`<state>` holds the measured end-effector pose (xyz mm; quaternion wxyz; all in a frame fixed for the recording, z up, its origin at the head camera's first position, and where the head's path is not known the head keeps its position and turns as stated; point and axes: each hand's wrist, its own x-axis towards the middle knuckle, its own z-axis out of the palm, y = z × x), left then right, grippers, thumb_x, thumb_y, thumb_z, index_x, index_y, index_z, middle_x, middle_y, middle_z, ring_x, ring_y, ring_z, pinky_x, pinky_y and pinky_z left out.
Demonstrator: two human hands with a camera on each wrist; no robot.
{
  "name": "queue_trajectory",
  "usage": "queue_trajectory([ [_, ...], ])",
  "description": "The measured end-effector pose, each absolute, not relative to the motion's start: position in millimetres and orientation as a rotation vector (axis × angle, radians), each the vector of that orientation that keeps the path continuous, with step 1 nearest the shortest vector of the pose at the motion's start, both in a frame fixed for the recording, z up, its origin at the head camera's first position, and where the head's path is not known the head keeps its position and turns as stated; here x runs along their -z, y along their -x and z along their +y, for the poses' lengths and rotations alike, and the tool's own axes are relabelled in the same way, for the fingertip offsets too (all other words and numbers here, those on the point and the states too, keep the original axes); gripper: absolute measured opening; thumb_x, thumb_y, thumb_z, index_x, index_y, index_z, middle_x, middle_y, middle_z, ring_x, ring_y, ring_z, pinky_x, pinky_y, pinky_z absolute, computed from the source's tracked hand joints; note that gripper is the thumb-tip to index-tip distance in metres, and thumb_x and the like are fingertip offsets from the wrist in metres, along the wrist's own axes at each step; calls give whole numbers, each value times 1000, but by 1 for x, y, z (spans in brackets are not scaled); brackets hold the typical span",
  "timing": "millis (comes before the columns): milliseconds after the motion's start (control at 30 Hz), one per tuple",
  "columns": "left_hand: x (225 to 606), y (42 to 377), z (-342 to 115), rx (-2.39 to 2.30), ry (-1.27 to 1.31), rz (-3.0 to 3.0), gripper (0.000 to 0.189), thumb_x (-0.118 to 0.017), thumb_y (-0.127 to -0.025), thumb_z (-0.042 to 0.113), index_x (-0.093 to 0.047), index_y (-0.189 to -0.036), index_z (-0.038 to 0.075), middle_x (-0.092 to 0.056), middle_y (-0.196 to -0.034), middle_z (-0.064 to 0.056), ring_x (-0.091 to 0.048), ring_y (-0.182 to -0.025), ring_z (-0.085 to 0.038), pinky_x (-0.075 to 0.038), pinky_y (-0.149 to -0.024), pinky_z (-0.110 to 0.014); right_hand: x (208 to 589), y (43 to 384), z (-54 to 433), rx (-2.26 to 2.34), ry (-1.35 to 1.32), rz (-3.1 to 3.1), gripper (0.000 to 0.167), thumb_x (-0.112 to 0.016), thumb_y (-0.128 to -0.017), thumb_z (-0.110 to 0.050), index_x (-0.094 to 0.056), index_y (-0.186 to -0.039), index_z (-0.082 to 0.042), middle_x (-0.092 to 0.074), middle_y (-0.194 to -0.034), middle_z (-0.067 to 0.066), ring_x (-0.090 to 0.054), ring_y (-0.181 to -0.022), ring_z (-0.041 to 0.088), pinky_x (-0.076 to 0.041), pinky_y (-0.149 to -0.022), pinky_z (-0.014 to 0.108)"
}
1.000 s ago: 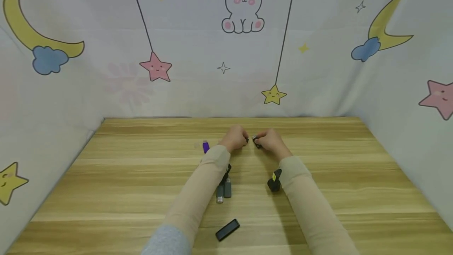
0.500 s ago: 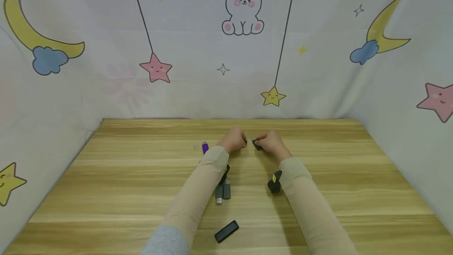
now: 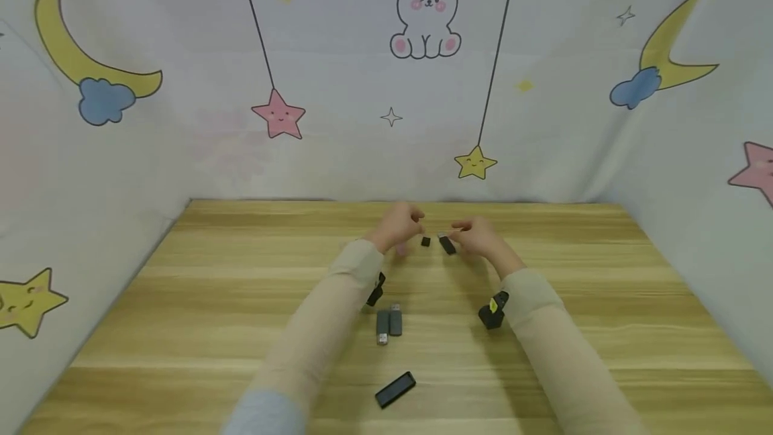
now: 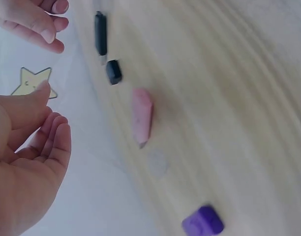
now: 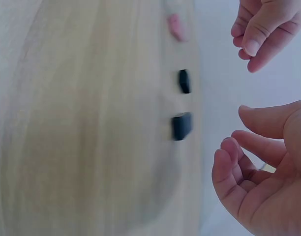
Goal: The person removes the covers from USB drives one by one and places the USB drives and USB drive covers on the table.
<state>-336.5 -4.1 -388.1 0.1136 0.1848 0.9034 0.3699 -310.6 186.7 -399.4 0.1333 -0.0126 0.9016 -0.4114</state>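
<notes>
A black USB flash drive (image 3: pixel 447 245) lies near the back of the table with its metal plug bare. Left of it sits its small black cap (image 3: pixel 425 242). My left hand (image 3: pixel 398 223) hovers up and left of the cap, fingers loosely bent around nothing. Just beside the drive, my right hand (image 3: pixel 480 237) is raised with thumb and fingers apart, also holding nothing. The right wrist view shows that right hand (image 5: pixel 273 172) off the table. A pink stick (image 4: pixel 142 115) lies past the cap in the left wrist view, partly covered by my left hand in the head view.
Two grey USB sticks, one left (image 3: pixel 383 327) and one right (image 3: pixel 395 321), lie side by side. A flat black stick (image 3: pixel 395 390) lies nearer. The left wrist view shows a translucent piece (image 4: pixel 158 163) and a purple USB stick (image 4: pixel 203 221). Black devices hang at both wrists.
Both hands have let go: the left of the cap, the right of the flash drive. They have drawn apart and lifted, leaving both pieces on the table. The head view has shifted slightly.
</notes>
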Motion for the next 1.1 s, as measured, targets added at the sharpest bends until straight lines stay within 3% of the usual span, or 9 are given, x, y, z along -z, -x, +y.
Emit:
queue_trajectory([
  [233,359,327,-16,-1088,-628,2711,37,-65,-92,9,-60,-126,-4,-60,-125,-19,-56,-114,-30,-47,-96,-39,379,295,188,1170,228,2697,45,-55,-98,-18,-49,-136,5,-59,-117,26,-58,-99,38,-54,-80,46],
  [333,346,320,-21,-1080,-669,2730,36,-66,-91,10,-62,-124,-3,-62,-120,-18,-57,-109,-29,-48,-93,-37,369,285,185,1133,320,2733,44,-56,-97,-18,-52,-135,4,-63,-107,21,-60,-94,37,-54,-73,41],
  [500,322,300,-29,-1044,-750,2745,35,-66,-91,11,-62,-124,-2,-62,-111,-14,-57,-100,-25,-49,-85,-33,353,264,179,1118,491,2758,43,-59,-96,-19,-55,-132,3,-65,-96,15,-62,-78,23,-50,-63,31],
  [600,312,286,-37,-1021,-816,2739,35,-66,-92,13,-63,-123,-2,-62,-108,-13,-56,-96,-23,-49,-82,-32,347,251,177,1102,591,2776,41,-60,-96,-18,-57,-131,3,-66,-96,13,-62,-77,18,-50,-64,32],
  [800,307,254,-56,-1035,-886,2723,33,-68,-90,13,-66,-120,-1,-64,-105,-10,-56,-87,-18,-49,-75,-29,338,228,178,1079,698,2791,38,-61,-96,-18,-59,-129,1,-66,-103,12,-60,-87,21,-51,-71,35],
  [1100,322,198,-78,-1006,-920,2705,34,-74,-86,19,-69,-116,4,-63,-95,-2,-57,-84,-13,-50,-72,-23,340,192,173,1234,771,2791,34,-65,-93,-16,-64,-124,-3,-64,-101,3,-59,-86,14,-52,-72,28],
])
